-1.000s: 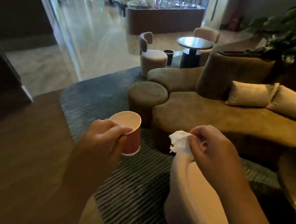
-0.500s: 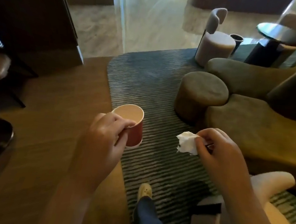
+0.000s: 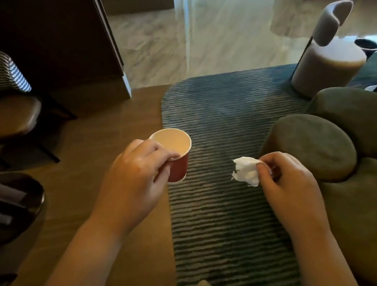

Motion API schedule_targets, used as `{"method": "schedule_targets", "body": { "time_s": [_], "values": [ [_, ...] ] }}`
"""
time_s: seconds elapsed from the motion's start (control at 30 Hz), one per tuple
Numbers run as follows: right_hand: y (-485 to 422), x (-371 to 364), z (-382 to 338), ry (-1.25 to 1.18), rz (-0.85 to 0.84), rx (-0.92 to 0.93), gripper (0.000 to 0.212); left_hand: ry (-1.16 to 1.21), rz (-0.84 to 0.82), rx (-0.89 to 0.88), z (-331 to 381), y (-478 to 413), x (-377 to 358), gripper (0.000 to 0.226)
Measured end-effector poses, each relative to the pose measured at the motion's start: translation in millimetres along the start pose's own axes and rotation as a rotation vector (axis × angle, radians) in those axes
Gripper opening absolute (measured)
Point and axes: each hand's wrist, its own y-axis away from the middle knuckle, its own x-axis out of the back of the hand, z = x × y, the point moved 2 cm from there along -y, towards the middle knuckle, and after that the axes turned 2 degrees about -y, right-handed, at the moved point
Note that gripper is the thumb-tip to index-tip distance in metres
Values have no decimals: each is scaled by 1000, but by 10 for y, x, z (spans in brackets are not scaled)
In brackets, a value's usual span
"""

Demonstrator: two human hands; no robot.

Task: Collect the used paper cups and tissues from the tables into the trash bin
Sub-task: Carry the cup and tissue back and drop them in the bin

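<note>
Head view: hands over striped grey rug [image 3: 221,226].
Left hand [image 3: 133,176]: grips red paper cup [image 3: 178,168], near centre.
Right hand [image 3: 293,187]: pinches crumpled white tissue [image 3: 247,171], right of cup.
Trash bin: unseen; both items collected, not yet dropped.

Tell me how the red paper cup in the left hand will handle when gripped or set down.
The paper cup is probably light: the left hand just pinches it near the rim. Its thin wall likely dents if squeezed. It looks empty, so it may tip easily.
</note>
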Motion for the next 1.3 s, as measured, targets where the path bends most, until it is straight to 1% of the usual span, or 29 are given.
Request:
{"method": "schedule_targets", "body": {
  "time_s": [0.17, 0.27, 0.37, 0.43, 0.53, 0.67, 0.8, 0.97, 1.2, 1.3],
  "values": [
    [-954, -257, 235, -18, -69, -4, 5, 18, -28, 17, -326, -886, -395, 25],
    [-1631, -414, 450, 7, -77, -4, 4, 25, -19, 17, -538, -1573, -745, 25],
    [-2379, -466, 681, 68, -22, 3, 5, 82, -16, -9, -726, -2355, -1119, 25],
    [-2919, -457, 800, 127, 34, -11, 6, 103, -33, -55, -837, -2947, -1317, 25],
    [-3672, -456, 900, 143, 84, -24, 9, 96, -46, -132, -906, -3823, -1522, 24],
    [-4412, -365, 1094, 111, 103, -43, 6, 147, -64, -170, -841, -4760, -1759, 26],
    [-5107, -272, 1637, 46, 160, -143, 5, 162, -74, -235, -782, -5589, -2220, 22],
    [-6124, -138, 2336, 32, 199, -148, 6, 172, -76, -241, -657, -6725, -2801, 24],
    [-7768, 587, 3262, 96, 401, -149, 6, 138, -72, -236, -408, -8431, -3468, 28],
    [-8328, 731, 3551, 212, 425, -154, 9, 132, -75, -221, -373, -8972, -3744, 27]
  ]
}}
